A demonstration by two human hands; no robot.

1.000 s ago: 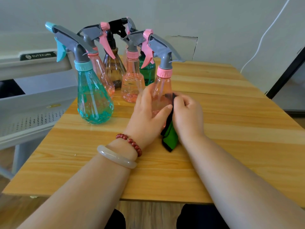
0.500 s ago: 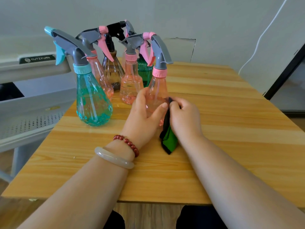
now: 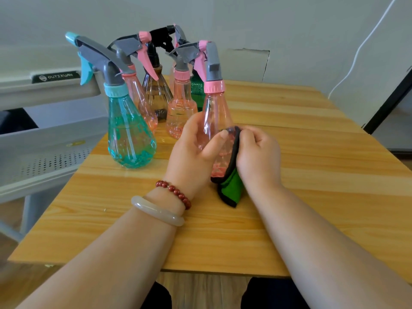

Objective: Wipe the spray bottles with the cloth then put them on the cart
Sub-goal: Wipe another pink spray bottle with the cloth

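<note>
Left hand (image 3: 191, 152) grips the pink spray bottle (image 3: 215, 112) at mid-table (image 3: 312, 197). Right hand (image 3: 258, 157) holds the green cloth (image 3: 231, 190), fingers curled, against the bottle's side. The spray head, pointing right a second ago, now faces away: the bottle is being turned and wiping is in progress. The unwiped bottles (image 3: 178, 108) stand toward the cart (image 3: 51, 139), left.

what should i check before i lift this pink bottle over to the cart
1. Left hand grips the pink bottle: ok.
2. Right hand holds the green cloth against the bottle: ok.
3. Bottle upright: ok.
4. Bottle wiped all round: cannot tell, far side hidden.
5. Straight path to the cart: not ok, the teal bottle stands in between; probably lift over it.
6. Free room on the cart shelf: cannot tell, only part shows.
</note>
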